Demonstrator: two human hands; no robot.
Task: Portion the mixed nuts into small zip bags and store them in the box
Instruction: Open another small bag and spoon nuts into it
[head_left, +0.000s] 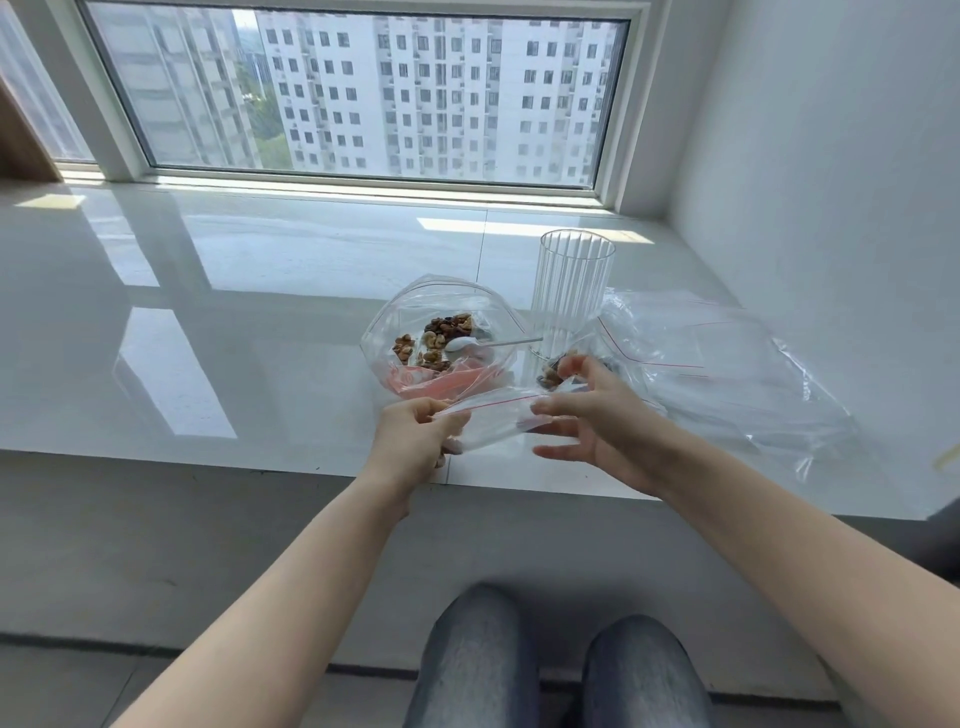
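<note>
Small zip bag (493, 421) is held flat over the front edge of the worktop (208, 322), stretched betw. both hands, red zip line along its far edge. Left hand (410, 441) pinches the bag's left end: thumb on top, fingers (451, 446) curled under, plastic caught betw. them. Right hand (587, 415) is at the bag's right end; thumb and forefinger nip the zip strip near the corner, other fingers (558, 451) spread loose below the bag, not closed on it. A few nuts seem to sit in the bag's right corner, right behind the right fingertips, but can't tell for sure thru the plastic.

Just behind the hands, centre of worktop: a big open zip bag (441, 338) w/ mixed nuts (436, 338) in clumps and a white spoon (467, 344) lying among them, handle pointing right. Right of it, a clear ribbed cup (571, 291) stands upright. Further right, a loose heap of spare zip bags (727, 374), near the wall. No box in view. Knees in grey trousers at the bottom.
</note>
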